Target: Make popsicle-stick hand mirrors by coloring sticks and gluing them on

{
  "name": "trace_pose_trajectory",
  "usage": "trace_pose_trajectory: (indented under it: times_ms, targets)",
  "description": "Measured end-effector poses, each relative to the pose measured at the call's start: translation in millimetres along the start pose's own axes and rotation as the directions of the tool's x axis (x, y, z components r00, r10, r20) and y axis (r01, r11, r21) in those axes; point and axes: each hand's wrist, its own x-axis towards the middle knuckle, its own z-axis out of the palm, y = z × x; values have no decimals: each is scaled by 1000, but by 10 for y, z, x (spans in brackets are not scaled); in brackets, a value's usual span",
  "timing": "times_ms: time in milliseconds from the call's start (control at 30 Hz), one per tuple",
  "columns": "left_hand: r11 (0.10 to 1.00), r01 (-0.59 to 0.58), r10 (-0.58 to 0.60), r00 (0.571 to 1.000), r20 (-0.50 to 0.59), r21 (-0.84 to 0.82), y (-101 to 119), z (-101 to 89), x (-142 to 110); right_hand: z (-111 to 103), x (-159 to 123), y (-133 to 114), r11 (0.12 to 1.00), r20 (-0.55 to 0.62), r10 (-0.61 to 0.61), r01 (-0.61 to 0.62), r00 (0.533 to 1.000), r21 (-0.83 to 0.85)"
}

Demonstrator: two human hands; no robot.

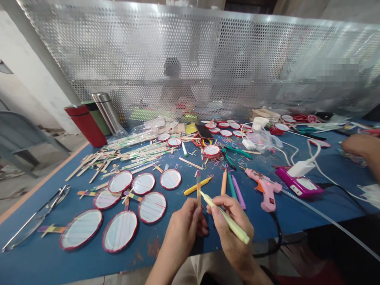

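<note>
The pink glue gun (pixel 265 188) lies on the blue table (pixel 178 253), and the two hands work to its left. The left hand (pixel 190 221) pinches a craft stick (pixel 198 186) upright between thumb and fingers — purple at its tip, green just below. The right hand (pixel 233 225) grips a pale yellow marker (pixel 228 219), its tip touching or almost touching the stick. Between the glue gun and the hands lie orange (pixel 224 182), teal (pixel 231 186) and purple markers (pixel 238 192); a yellow marker (pixel 198 186) lies farther left, behind the stick. Farthest left of the glue gun are round red-rimmed discs (pixel 120 231), several with coloured sticks — just right of it, a purple power strip (pixel 298 183)
</note>
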Motion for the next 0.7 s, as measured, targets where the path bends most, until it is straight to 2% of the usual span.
trace_pose_trajectory:
  times_ms: [700]
  targets:
    - [1000,-3,3,1000,-4,-11,34,-5,-1,-5,-43,53,1000,9,12,-12,1000,16]
